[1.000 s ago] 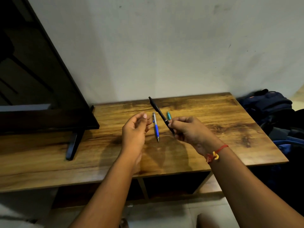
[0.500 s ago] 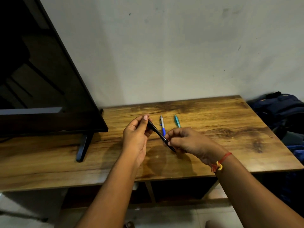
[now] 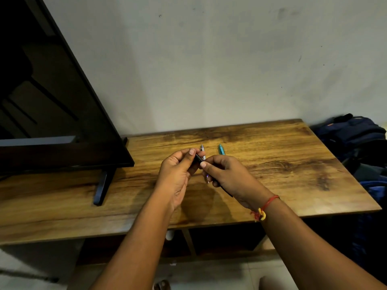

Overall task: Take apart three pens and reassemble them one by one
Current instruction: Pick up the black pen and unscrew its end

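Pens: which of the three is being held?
The black pen, gripped by the left hand and right hand; the blue-and-white pen and teal pen lie on the table.

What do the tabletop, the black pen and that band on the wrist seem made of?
Tabletop: wood or wood-look laminate, smooth, slightly shiny; strong grain and dark knots show, which either could give. Black pen: likely plastic, glossy, with a small highlight. Wrist band: red and yellow thread, matte, knotted.
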